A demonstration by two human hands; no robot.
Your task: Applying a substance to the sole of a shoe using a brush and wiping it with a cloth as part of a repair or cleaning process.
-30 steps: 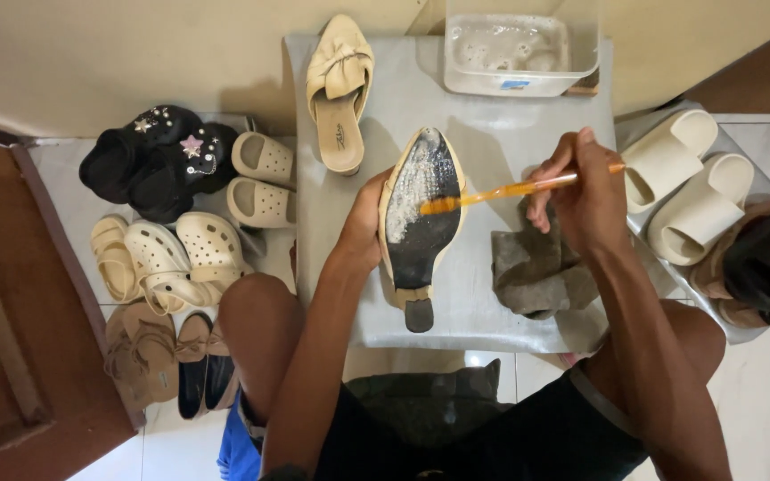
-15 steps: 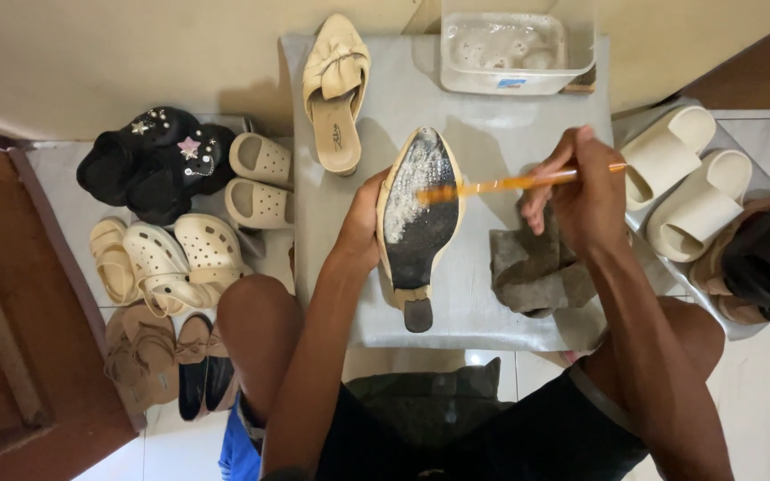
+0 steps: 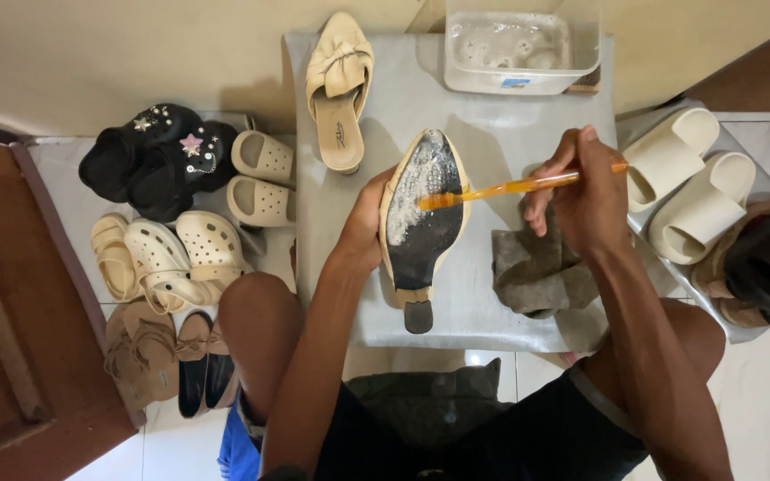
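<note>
My left hand (image 3: 369,218) grips a cream heeled shoe (image 3: 421,227) by its left edge, sole up, on a grey stool top (image 3: 492,134). The dark sole is covered with white foam toward the toe. My right hand (image 3: 581,191) holds an orange toothbrush (image 3: 501,189) whose bristle end rests on the sole's upper part. The matching cream shoe (image 3: 339,89) lies upright at the stool's far left.
A clear plastic tub of soapy water (image 3: 520,49) stands at the stool's far edge. A grey rag (image 3: 536,272) lies under my right wrist. Black, cream and tan sandals (image 3: 167,240) crowd the floor at left; white slides (image 3: 688,183) sit at right. A brown door (image 3: 11,312) lies far left.
The brush head has shifted slightly along the foamy sole, toward its upper middle. My left hand keeps the shoe in the same place.
</note>
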